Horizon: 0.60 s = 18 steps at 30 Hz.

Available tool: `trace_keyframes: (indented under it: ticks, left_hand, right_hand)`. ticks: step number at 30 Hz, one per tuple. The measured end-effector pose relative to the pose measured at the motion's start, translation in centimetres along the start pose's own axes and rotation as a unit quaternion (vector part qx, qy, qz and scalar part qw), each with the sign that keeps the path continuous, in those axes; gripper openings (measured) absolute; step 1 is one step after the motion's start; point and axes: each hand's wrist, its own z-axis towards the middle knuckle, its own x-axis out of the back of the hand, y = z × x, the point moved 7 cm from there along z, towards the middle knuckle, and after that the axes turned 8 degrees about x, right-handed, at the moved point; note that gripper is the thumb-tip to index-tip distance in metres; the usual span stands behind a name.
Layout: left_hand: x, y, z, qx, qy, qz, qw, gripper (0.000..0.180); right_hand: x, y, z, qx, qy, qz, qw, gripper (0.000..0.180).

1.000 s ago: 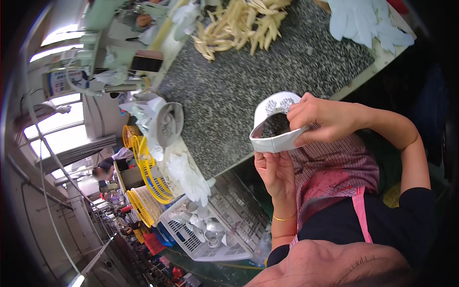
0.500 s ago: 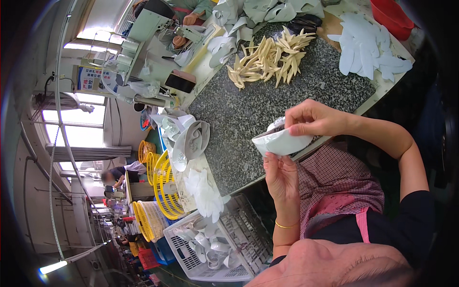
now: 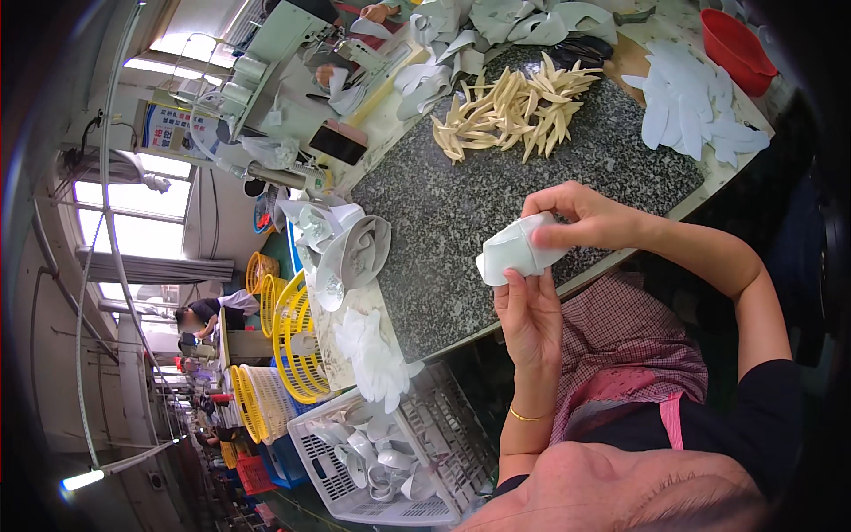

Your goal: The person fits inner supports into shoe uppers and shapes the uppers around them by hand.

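Note:
A small, glossy, pale white-green shoe upper (image 3: 512,252) is held up between my two hands, over the front edge of the dark speckled stone slab (image 3: 425,222). My right hand (image 3: 581,217) grips its right end between thumb and fingers. From below, my left hand (image 3: 532,310) pinches its lower edge, thumb and fingertips against it. The inside of the upper is turned away and hidden. Farther back on the slab lies a loose heap of beige, crescent-shaped pieces (image 3: 519,111).
Flat pale pieces (image 3: 683,106) and a red bowl (image 3: 737,51) are at far right. Shoe uppers (image 3: 355,253) and white pieces (image 3: 377,355) lie at left; a white crate (image 3: 332,483) of uppers stands below. A phone (image 3: 339,142) and co-worker's hand (image 3: 379,12) are beyond.
The shoe upper has been turned in my hands: its opening edge showed before, and its smooth outer side shows now. Both hands keep hold. The co-worker's hands at the back have shifted.

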Motion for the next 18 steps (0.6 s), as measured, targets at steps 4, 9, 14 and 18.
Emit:
trace_keyframes:
  ticks: [4,9,14,18]
  left_hand:
    - [1.0,-0.5,0.4,0.042,0.021,-0.060,0.997,0.034]
    - [0.5,-1.1,0.8,0.118,-0.002,-0.191,0.974,0.033]
    - [0.3,-1.0,1.2,0.133,-0.039,-0.214,0.967,0.036]
    - [-0.4,0.0,0.9,0.019,-0.010,-0.057,0.998,0.035]
  right_hand:
    - [-0.1,-0.3,0.0,0.002,-0.029,-0.062,0.998,0.035]
    - [-0.6,0.4,0.2,-0.035,-0.003,0.022,0.999,0.035]
    - [-0.3,1.0,0.1,-0.034,-0.006,0.020,0.999,0.036]
    - [-0.2,1.2,-0.6,-0.035,-0.038,0.035,0.998,0.033]
